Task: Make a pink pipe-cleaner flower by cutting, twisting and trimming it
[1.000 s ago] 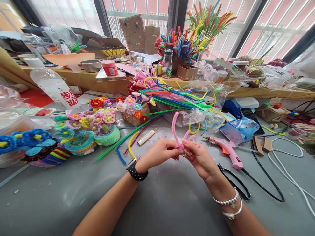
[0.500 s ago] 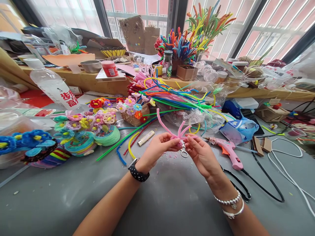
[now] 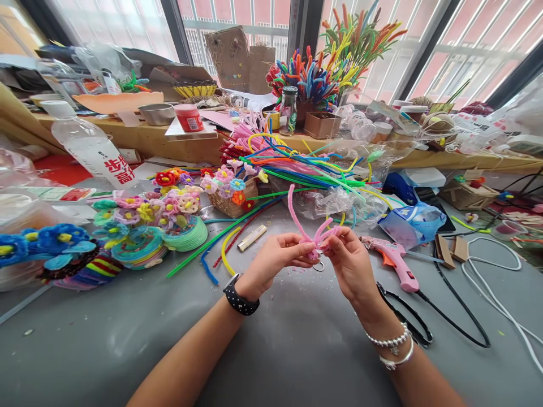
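Observation:
Pink pipe cleaners (image 3: 298, 216), joined at a bunched centre with several ends sticking up, are held between both hands above the grey table. My left hand (image 3: 282, 251) pinches the bunched part from the left, thumb on top. From the right, my right hand (image 3: 345, 254) grips the pink stems with its thumb and fingertips closed. A metal ring (image 3: 319, 266), part of some tool lying on the table, shows just below the hands; the rest of it is hidden. Left of the hands lies a cream-coloured lighter-like stick (image 3: 251, 238).
A pink glue gun (image 3: 396, 261) with its black cable lies to the right, near black-handled pliers or scissors (image 3: 405, 316). A heap of coloured pipe cleaners (image 3: 305, 164) lies behind. Pipe-cleaner flower pots (image 3: 184, 233) and a water bottle (image 3: 91, 144) stand left.
The pink pipe cleaners have turned, and the tall left end now stands more upright and further right. My right hand has shifted slightly, with its fingers curled nearer the centre.

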Tool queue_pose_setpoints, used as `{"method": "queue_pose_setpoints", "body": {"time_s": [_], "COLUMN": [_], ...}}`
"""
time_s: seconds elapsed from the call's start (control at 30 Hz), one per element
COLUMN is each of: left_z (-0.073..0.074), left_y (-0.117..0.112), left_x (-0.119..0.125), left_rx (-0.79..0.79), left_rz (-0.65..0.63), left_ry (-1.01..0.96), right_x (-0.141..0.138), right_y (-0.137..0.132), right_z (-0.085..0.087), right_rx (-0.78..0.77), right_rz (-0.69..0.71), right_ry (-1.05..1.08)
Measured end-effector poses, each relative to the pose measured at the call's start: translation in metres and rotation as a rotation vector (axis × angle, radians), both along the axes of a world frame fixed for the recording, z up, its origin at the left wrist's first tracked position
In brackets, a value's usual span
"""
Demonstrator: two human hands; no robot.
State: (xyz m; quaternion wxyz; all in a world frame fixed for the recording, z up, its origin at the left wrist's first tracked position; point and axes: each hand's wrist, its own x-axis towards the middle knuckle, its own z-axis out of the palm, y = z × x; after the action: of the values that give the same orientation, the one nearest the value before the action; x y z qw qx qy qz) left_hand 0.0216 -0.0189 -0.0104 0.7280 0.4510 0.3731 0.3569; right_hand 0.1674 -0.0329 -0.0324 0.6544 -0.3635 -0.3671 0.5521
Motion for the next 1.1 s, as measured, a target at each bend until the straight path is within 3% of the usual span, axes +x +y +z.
{"method": "queue_pose_setpoints", "body": {"time_s": [0.3,0.53,0.77,1.0,1.1], "left_z": [-0.002,-0.001,-0.004,-0.007,-0.007], "left_y": [0.004,0.003,0.001,0.001,0.002], "left_x": [-0.003,0.000,0.003,0.003,0.002], "left_rx": [0.002,-0.022,0.051,0.085,0.077], "left_rz": [0.005,0.100,0.204,0.306,0.326], "left_ry": [-0.067,-0.081,-0.077,-0.081,-0.074], "right_x": [-0.001,-0.002,-0.004,-0.009,-0.010], "right_y": [-0.005,-0.010,-0.009,-0.017,-0.017], "right_z": [0.004,0.002,0.002,-0.002,-0.002], "right_rx": [0.125,0.197,0.161,0.310,0.298], "right_rz": [-0.146,-0.251,-0.191,-0.265,-0.227], "right_ry": [-0.320,-0.557,-0.534,-0.783,-0.756]}}
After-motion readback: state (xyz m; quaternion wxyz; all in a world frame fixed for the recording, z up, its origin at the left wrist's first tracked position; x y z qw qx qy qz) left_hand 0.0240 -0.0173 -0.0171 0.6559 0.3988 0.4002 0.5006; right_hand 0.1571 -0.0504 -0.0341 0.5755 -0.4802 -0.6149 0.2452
